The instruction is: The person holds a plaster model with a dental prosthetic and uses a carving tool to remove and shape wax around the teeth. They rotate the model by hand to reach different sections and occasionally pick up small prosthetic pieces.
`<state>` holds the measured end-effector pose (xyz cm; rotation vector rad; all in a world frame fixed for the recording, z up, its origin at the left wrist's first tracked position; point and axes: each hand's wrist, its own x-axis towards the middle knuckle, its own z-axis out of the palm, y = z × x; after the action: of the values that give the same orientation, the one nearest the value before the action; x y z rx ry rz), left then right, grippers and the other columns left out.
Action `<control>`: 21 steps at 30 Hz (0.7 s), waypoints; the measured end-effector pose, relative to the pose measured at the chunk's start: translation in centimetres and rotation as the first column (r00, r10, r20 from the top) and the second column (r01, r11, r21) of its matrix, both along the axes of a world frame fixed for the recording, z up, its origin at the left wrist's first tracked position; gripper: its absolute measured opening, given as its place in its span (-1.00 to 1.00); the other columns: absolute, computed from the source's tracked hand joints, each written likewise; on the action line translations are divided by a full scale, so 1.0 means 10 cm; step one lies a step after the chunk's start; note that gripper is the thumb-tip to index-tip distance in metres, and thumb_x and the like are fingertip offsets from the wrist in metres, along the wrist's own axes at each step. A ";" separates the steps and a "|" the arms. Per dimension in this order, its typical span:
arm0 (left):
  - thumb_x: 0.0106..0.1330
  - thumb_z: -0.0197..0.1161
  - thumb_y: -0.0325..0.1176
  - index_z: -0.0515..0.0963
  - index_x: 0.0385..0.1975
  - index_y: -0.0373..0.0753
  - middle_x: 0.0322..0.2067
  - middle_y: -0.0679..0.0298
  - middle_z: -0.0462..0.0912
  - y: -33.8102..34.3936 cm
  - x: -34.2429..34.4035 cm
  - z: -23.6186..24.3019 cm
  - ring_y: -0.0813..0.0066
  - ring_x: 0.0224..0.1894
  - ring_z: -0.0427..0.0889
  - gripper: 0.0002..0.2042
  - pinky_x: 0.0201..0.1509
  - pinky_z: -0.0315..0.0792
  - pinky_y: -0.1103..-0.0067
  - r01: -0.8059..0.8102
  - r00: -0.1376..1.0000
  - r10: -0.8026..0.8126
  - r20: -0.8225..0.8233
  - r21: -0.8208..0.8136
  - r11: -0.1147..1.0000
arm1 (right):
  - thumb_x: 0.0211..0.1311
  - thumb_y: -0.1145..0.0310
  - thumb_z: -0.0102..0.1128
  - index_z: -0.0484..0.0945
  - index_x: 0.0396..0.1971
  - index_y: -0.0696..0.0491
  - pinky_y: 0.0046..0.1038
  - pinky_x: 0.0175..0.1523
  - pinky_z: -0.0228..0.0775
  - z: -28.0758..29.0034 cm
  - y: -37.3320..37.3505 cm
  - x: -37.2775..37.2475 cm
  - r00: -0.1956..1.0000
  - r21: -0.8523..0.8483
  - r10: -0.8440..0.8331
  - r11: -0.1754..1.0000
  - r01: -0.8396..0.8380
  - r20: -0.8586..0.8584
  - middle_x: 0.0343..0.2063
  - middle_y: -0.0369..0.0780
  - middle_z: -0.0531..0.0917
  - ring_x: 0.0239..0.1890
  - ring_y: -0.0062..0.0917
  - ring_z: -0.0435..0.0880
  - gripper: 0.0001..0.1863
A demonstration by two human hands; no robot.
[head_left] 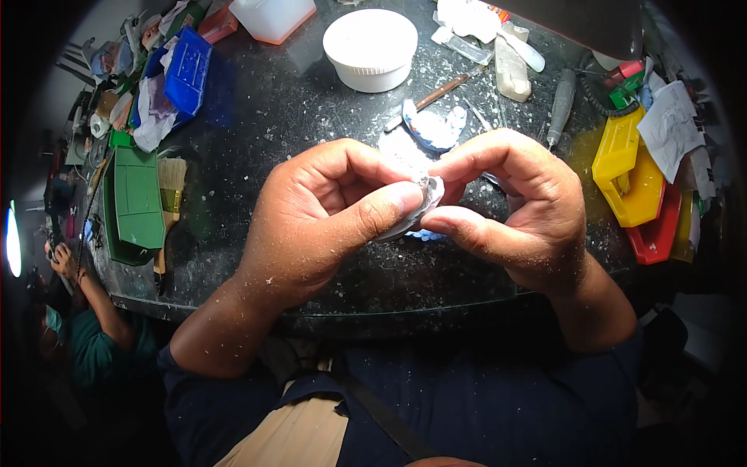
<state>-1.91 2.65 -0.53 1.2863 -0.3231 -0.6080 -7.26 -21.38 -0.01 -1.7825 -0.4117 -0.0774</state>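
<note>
Over the front half of the bench, my left hand (311, 214) pinches a small white-and-grey plaster piece (424, 204) between thumb and fingers. From the other side, my right hand (517, 206) has thumb and forefinger closed at its edge. Fingers cover much of the piece, so its full shape is hidden. White dust dots both hands. Just beyond them lies a horseshoe-shaped, white-and-blue dental arch model (433, 128). A bit of blue material (426, 235) shows below the held piece. Behind the arch lies a brown-handled tool (440, 93).
A white round tub (371, 50) stands at the back. Left are a blue bin (187, 75), a green bin (140, 202) and a flat brush (171, 183). Right are a grey handpiece (562, 101), a yellow bin (630, 175) and a red bin (656, 229). Another person's hand (65, 261) shows far left.
</note>
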 end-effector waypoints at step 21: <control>0.48 0.42 -0.53 0.69 -0.03 -0.39 -0.09 0.17 0.80 -0.03 -0.02 -0.01 0.48 -0.03 0.80 -0.84 0.13 0.69 0.51 -0.009 0.999 0.010 0.037 -0.005 1.000 | 0.14 0.55 0.66 0.71 -0.08 0.25 -0.41 0.10 0.60 -0.01 -0.01 0.02 0.957 -0.148 -0.011 0.987 0.056 0.291 -0.18 -0.09 0.79 -0.09 -0.44 0.80 -0.64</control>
<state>-2.13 2.32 -0.64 1.2948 -0.3485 -0.5758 -7.03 -21.51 -0.13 -1.9385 -0.6110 -0.3419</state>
